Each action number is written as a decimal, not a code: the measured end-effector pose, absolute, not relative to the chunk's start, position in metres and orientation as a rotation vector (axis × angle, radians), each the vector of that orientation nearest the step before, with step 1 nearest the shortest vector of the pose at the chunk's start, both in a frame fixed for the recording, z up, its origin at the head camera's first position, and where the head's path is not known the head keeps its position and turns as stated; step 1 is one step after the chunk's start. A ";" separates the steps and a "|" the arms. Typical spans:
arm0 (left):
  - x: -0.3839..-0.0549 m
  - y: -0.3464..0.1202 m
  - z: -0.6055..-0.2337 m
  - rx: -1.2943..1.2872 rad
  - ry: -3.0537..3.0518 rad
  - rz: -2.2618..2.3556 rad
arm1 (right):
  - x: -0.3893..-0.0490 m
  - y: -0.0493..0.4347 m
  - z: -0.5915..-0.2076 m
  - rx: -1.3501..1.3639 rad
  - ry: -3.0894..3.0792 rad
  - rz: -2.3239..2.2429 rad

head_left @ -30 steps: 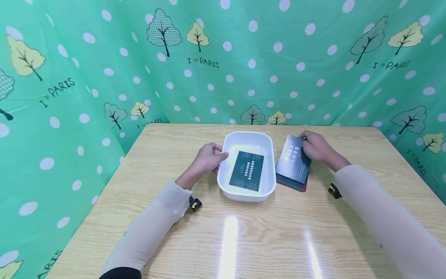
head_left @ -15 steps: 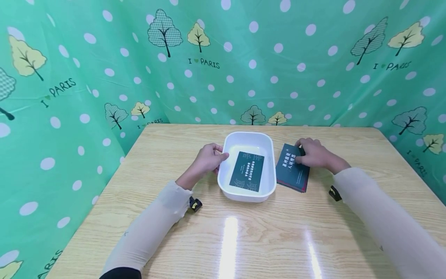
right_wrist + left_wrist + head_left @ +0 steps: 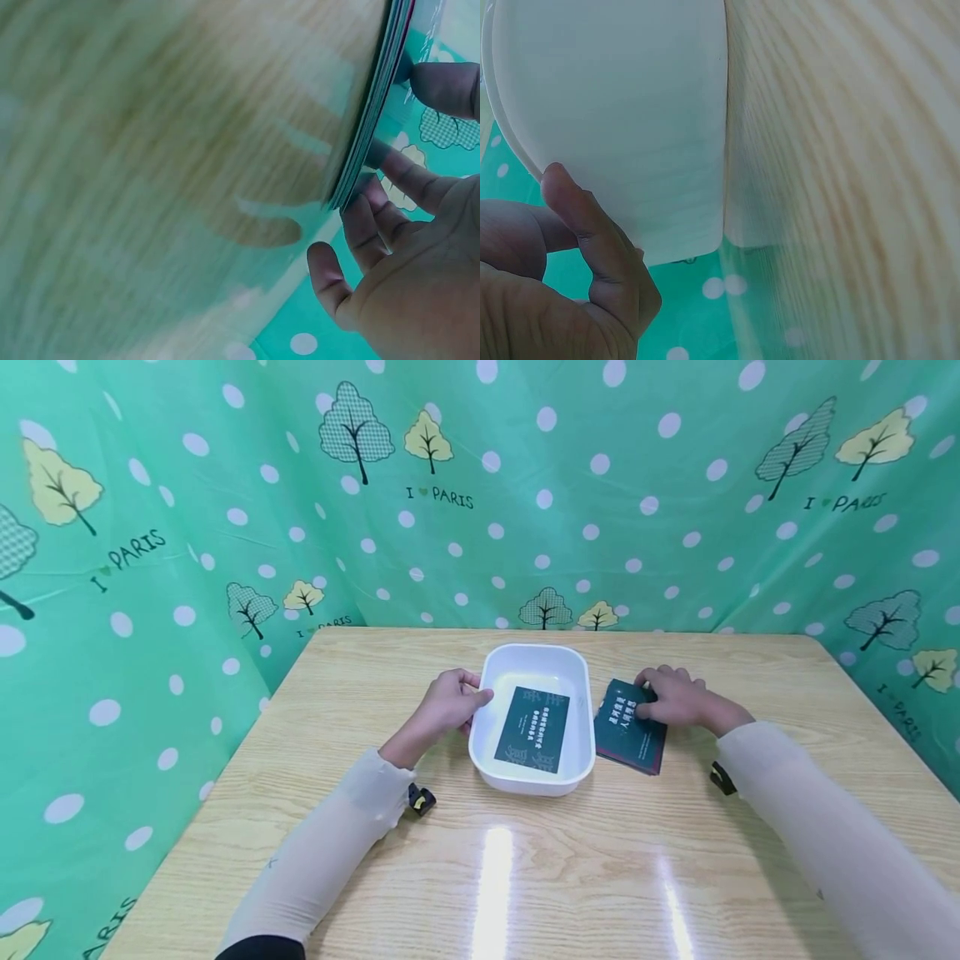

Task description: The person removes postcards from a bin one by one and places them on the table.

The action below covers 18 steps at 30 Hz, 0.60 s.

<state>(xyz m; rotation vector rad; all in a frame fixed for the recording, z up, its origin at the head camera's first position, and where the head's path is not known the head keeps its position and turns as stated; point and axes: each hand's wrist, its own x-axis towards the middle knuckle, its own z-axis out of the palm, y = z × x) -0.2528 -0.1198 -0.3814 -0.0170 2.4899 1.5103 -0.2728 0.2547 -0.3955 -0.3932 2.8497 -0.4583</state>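
A white plastic tray (image 3: 531, 786) stands on the table, one dark green printed card (image 3: 531, 729) lying flat inside. My left hand (image 3: 452, 700) grips the tray's left side, thumb over the rim; the left wrist view shows its fingers against the outer wall (image 3: 637, 112). Just right of the tray lies a stack of cards (image 3: 630, 739), dark green on top with pale lettering and a reddish edge below. My right hand (image 3: 678, 697) holds this stack at its far right corner, thumb on the top face. In the right wrist view, fingertips touch the edge of the stack (image 3: 375, 105).
The light wood table (image 3: 390, 877) reaches back to a green dotted curtain (image 3: 450, 560) behind and at both sides. Black wrist straps with small yellow marks show at the left wrist (image 3: 421, 799) and right wrist (image 3: 722, 778).
The top card, tilted up and shiny a second ago, has come down flat onto the stack. My right hand has lowered slightly with it. My left hand and the tray have stayed put.
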 end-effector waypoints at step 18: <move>-0.252 -0.119 -0.381 -0.035 2.496 1.513 | -0.281 0.240 -0.390 -0.429 2.962 -0.653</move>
